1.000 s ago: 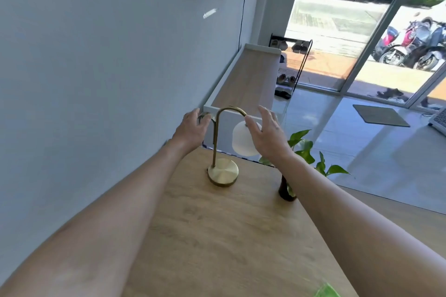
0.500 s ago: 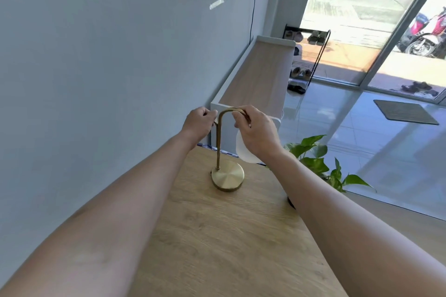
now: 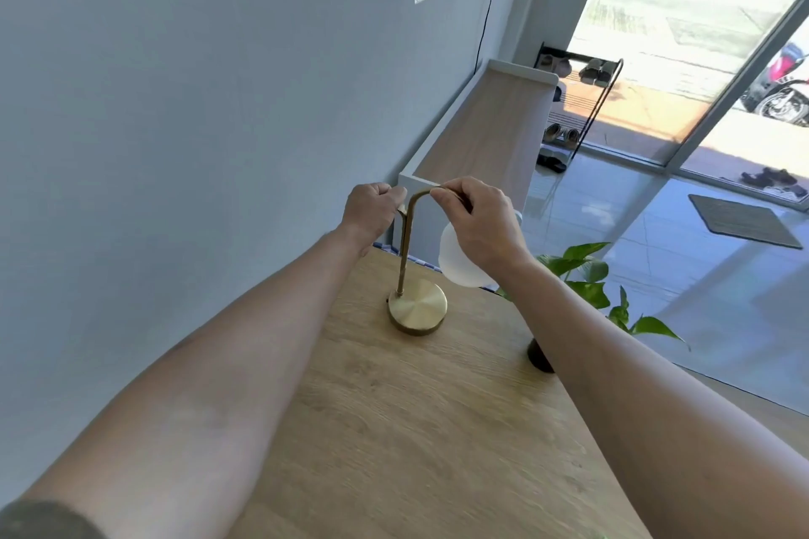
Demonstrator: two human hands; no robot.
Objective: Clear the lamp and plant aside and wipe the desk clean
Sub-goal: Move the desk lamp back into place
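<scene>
Reaching forward over the worktop (image 3: 437, 429), both bare forearms stretch toward one lamp (image 3: 416, 302). The right hand (image 3: 477, 228) is curled over the top of the lamp's brass arch, fingers pinched closed on the tube, its wrist in front of the white globe shade. The left hand (image 3: 372, 212) is fisted against the arch's bend on the wall side, closed at the stem; whether it truly grips the tube cannot be told. The lamp's round base sits flat on the worktop. One plant (image 3: 586, 276) stands right of the lamp, its dark pot partly hidden behind the right forearm.
</scene>
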